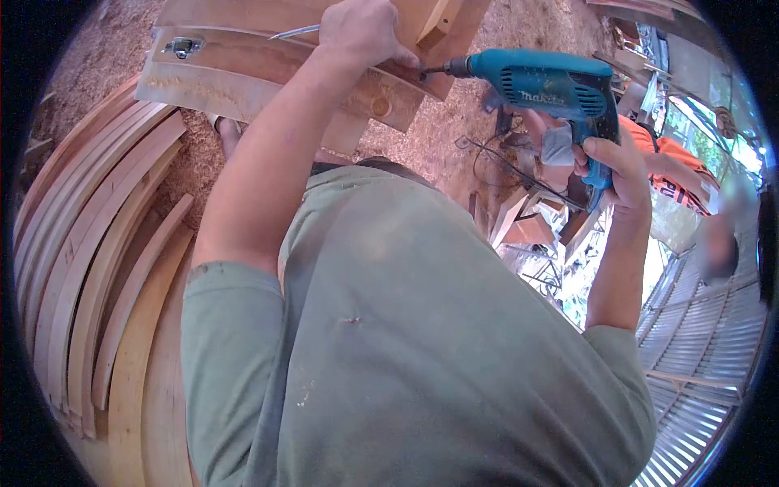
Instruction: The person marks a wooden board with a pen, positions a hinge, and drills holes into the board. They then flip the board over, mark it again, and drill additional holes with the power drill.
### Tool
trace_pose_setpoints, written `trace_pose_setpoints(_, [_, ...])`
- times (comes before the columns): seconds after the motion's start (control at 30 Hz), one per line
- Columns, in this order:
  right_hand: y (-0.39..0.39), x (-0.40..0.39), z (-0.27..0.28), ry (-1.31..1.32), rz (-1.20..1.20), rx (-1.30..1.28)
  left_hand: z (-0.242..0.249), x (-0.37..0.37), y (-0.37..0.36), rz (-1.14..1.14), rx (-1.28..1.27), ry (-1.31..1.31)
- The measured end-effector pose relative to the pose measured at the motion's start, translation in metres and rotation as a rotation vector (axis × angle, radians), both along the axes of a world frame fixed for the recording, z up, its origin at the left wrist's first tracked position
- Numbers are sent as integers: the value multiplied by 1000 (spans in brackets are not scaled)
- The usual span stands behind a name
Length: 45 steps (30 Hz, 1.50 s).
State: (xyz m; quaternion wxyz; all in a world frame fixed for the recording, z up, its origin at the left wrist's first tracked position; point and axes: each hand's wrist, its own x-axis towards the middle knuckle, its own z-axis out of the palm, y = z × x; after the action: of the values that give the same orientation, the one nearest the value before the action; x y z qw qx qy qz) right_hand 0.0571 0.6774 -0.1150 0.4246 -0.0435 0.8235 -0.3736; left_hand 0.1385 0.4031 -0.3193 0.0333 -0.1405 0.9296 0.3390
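1. From my end of the feed I have the right hand closed around the handle of a teal drill; I cannot make out how the fingers sit on the trigger.
2. The drill's body lies above that grip and stretches away from it toward the left hand – its chuck and dark bit come first.
3. I see the bit's tip right at the edge of a wooden workpiece, just beside the left thumb; whether it has entered the wood, I cannot tell.
4. The left hand rests over the workpiece – its fingers are mostly hidden from me, so I cannot say how tightly they close.
5. A thin pointed rod sticks out beside that hand, and a small metal fitting sits farther along the wood.
6. On my left lie curved wooden strips; at right is a person in an orange shirt.
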Motion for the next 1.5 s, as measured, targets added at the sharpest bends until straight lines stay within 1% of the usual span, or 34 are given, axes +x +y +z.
trace_pose_setpoints(0.07, [3, -5, 0, -6, 22, -8, 4, 3, 1, 30, -18, 62])
trace_pose_setpoints(0.2, [4, -15, 0, -26, 72, 28, 5, 1, -1, 14, 2, 52])
trace_pose_setpoints(0.27, [3, -16, 1, -27, 86, 43, 5, -2, -1, -9, -15, -38])
trace_pose_setpoints(0.37, [-2, -16, 2, -21, 89, 33, 5, -3, -1, -14, -26, -60])
trace_pose_setpoints(0.47, [-5, -15, 3, -70, 64, -1, 5, -3, -1, -20, -29, -73])
trace_pose_setpoints(0.53, [-7, -13, 6, -36, 72, 45, 4, -4, -1, -19, -32, -65])
trace_pose_setpoints(0.7, [-5, -17, 6, -26, 119, 66, 0, -4, 0, -6, -29, -31])
trace_pose_setpoints(0.9, [-8, -13, 7, 9, 106, 131, 1, -5, 0, -17, -30, -84])
trace_pose_setpoints(0.97, [-11, -8, 8, 31, 104, 162, 5, -1, 0, -1, -28, -7])
trace_pose_setpoints(1.13, [-28, 20, 15, 81, 155, 179, 13, -3, 0, -21, 4, -80])
trace_pose_setpoints(1.17, [-41, 34, 19, 98, 96, 188, 13, -3, 0, -24, 7, -88])
trace_pose_setpoints(1.2, [-45, 38, 20, 101, 86, 189, 12, -3, 0, -33, 8, -84])
trace_pose_setpoints(1.27, [-48, 44, 21, 61, 155, 131, 7, -3, 1, -29, 13, -44])
trace_pose_setpoints(1.3, [-50, 50, 20, 116, 147, 151, 7, -2, 0, -36, 12, -42])
trace_pose_setpoints(1.37, [-52, 51, 21, 93, 153, 161, 7, 0, 1, -23, -1, 23])
trace_pose_setpoints(1.43, [-53, 54, 20, 70, 162, 171, 7, -1, 1, -26, -8, -5])
trace_pose_setpoints(1.5, [-55, 60, 18, 122, 162, 113, 2, -1, 1, -24, -15, -34])
